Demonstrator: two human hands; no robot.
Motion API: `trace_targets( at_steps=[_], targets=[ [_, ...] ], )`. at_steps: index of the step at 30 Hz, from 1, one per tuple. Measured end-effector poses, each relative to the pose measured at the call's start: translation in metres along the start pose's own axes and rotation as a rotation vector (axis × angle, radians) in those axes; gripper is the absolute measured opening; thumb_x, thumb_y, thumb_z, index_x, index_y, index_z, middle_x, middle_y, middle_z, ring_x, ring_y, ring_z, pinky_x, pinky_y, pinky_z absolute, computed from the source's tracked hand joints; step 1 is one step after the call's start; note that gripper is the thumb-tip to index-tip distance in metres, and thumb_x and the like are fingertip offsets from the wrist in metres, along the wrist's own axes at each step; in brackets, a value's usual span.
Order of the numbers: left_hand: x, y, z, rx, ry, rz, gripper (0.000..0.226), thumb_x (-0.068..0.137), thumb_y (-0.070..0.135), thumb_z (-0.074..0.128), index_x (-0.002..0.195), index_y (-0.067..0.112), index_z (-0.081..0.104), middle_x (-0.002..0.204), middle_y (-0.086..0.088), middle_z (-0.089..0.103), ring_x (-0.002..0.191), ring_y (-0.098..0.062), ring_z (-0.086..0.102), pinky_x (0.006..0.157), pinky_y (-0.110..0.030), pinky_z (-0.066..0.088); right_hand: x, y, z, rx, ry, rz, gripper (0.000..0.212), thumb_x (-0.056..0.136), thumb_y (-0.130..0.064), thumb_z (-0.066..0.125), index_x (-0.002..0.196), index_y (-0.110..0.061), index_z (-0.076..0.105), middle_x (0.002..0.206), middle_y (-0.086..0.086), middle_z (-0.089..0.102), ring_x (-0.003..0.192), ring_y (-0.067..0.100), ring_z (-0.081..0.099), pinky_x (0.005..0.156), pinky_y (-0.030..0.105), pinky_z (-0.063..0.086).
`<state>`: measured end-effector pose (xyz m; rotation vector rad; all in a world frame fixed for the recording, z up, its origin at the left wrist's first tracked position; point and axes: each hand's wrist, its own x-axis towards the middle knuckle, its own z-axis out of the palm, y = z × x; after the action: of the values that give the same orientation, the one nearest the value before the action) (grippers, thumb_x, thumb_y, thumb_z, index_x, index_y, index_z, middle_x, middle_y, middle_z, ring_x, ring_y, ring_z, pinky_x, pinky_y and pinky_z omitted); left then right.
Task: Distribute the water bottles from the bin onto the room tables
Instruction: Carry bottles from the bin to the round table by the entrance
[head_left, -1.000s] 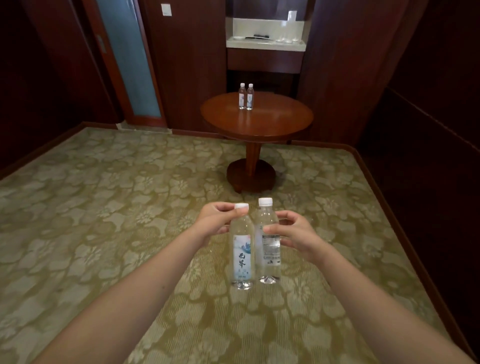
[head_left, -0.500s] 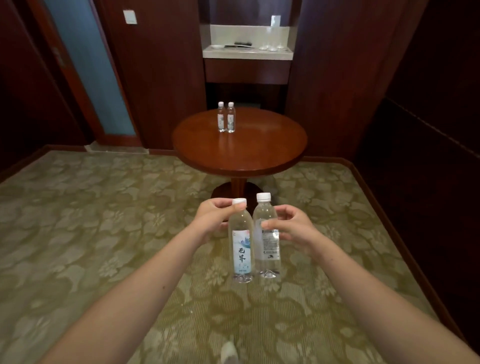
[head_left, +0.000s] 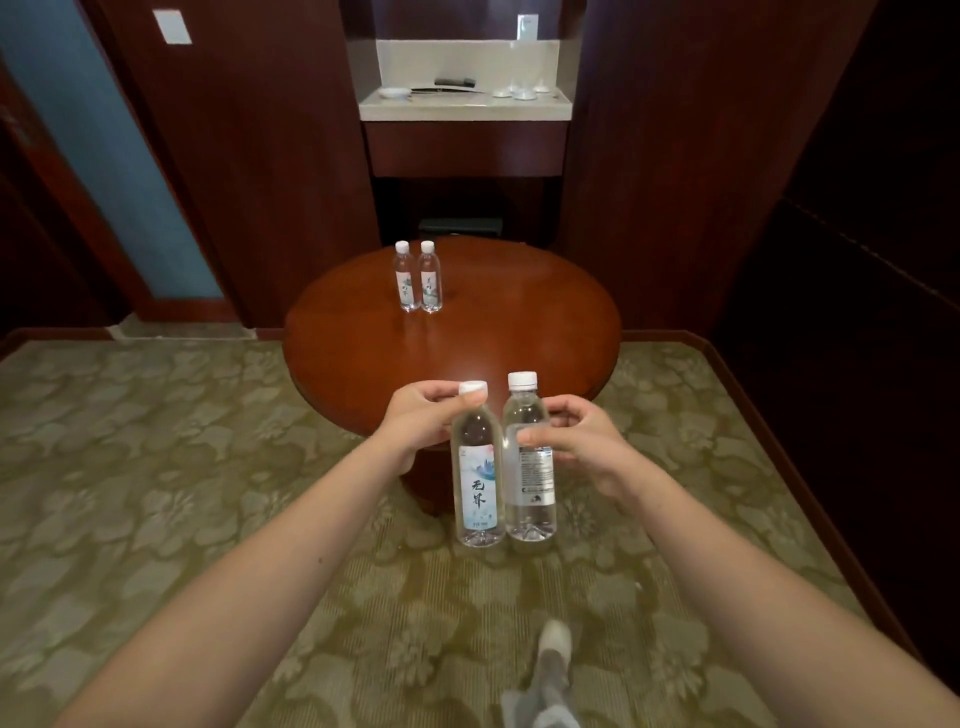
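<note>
My left hand (head_left: 422, 419) pinches a clear water bottle (head_left: 478, 483) by its white cap and neck; the bottle hangs upright, its label with blue art facing me. My right hand (head_left: 576, 441) grips a second clear bottle (head_left: 530, 483) at its shoulder, right beside the first and touching it. Both hang above the carpet, just before the near edge of a round wooden table (head_left: 519, 332). Two more bottles (head_left: 418, 278) stand side by side at the table's far left.
A patterned green carpet (head_left: 156, 467) covers the floor. Behind the table a dark wood wall holds a niche with a white counter (head_left: 465, 106) bearing small dishes. A blue glass door (head_left: 93, 156) is at the left. My foot (head_left: 553, 675) shows at the bottom.
I have walked closer to the round table, which now looms larger and nearer. Both hands keep the same hold on the two bottles.
</note>
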<state>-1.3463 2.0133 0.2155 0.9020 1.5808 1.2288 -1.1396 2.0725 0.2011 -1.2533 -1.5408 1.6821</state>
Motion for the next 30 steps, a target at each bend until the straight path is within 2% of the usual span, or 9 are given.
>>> trace_targets(
  at_steps=[3,6,11,15,19,23,27,30],
  targets=[
    [0.065,0.011,0.004,0.007,0.046,0.009,0.033,0.071,0.034,0.086,0.099,0.020,0.074,0.096,-0.002,0.077,0.101,-0.025,0.071,0.092,-0.046,0.056,0.072,-0.011,-0.018,0.004,-0.018,0.000,0.062,0.063,-0.010,0.091,0.118,-0.011,0.061,0.112,0.012,0.069,0.096,0.023,0.072,0.089,0.045,0.059],
    [0.128,0.027,0.013,0.016,0.079,0.019,0.035,0.071,0.033,0.086,0.101,0.021,0.075,0.097,0.001,0.077,0.105,-0.026,0.069,0.095,-0.048,0.054,0.142,-0.028,-0.038,-0.032,-0.033,0.003,0.071,0.058,-0.015,0.094,0.121,-0.013,0.060,0.116,0.013,0.069,0.104,0.028,0.071,0.091,0.054,0.056],
    [0.216,0.048,0.027,-0.002,0.145,0.046,0.035,0.073,0.029,0.085,0.105,0.020,0.075,0.101,-0.004,0.076,0.104,-0.027,0.069,0.091,-0.044,0.056,0.240,-0.059,-0.072,-0.064,-0.111,-0.008,0.066,0.062,-0.010,0.092,0.119,-0.014,0.059,0.116,0.013,0.070,0.107,0.027,0.069,0.094,0.049,0.056],
    [0.269,0.056,0.035,-0.007,0.177,0.064,0.040,0.072,0.026,0.085,0.110,0.017,0.073,0.102,-0.001,0.076,0.101,-0.020,0.070,0.086,-0.031,0.058,0.293,-0.075,-0.087,-0.071,-0.134,-0.029,0.060,0.065,-0.003,0.088,0.116,-0.011,0.059,0.115,0.015,0.068,0.103,0.024,0.069,0.085,0.037,0.059],
    [0.323,0.061,0.039,0.005,0.187,0.072,0.040,0.072,0.025,0.085,0.109,0.017,0.073,0.103,0.001,0.075,0.102,-0.018,0.069,0.092,-0.034,0.056,0.345,-0.082,-0.098,-0.056,-0.131,-0.045,0.058,0.064,-0.001,0.088,0.114,-0.010,0.060,0.114,0.016,0.069,0.096,0.022,0.068,0.077,0.031,0.058],
    [0.377,0.064,0.039,0.009,0.191,0.073,0.038,0.074,0.025,0.084,0.110,0.018,0.073,0.104,0.000,0.074,0.103,-0.018,0.068,0.089,-0.032,0.056,0.396,-0.084,-0.104,-0.079,-0.092,-0.075,0.058,0.062,-0.002,0.090,0.110,-0.012,0.059,0.112,0.014,0.069,0.098,0.022,0.068,0.083,0.033,0.057],
    [0.433,0.067,0.038,0.007,0.158,0.098,0.030,0.077,0.016,0.081,0.106,0.020,0.071,0.105,-0.002,0.073,0.098,-0.012,0.068,0.077,-0.016,0.054,0.450,-0.087,-0.106,-0.097,-0.051,-0.095,0.059,0.062,-0.001,0.090,0.111,-0.013,0.058,0.111,0.010,0.067,0.100,0.023,0.068,0.086,0.033,0.058],
    [0.476,0.066,0.032,0.009,0.136,0.087,0.029,0.078,0.012,0.080,0.103,0.023,0.069,0.105,-0.001,0.073,0.097,-0.011,0.068,0.077,-0.016,0.054,0.493,-0.085,-0.103,-0.086,-0.027,-0.079,0.064,0.061,0.000,0.090,0.115,-0.010,0.056,0.113,0.009,0.065,0.102,0.023,0.069,0.090,0.037,0.057]
  ],
)
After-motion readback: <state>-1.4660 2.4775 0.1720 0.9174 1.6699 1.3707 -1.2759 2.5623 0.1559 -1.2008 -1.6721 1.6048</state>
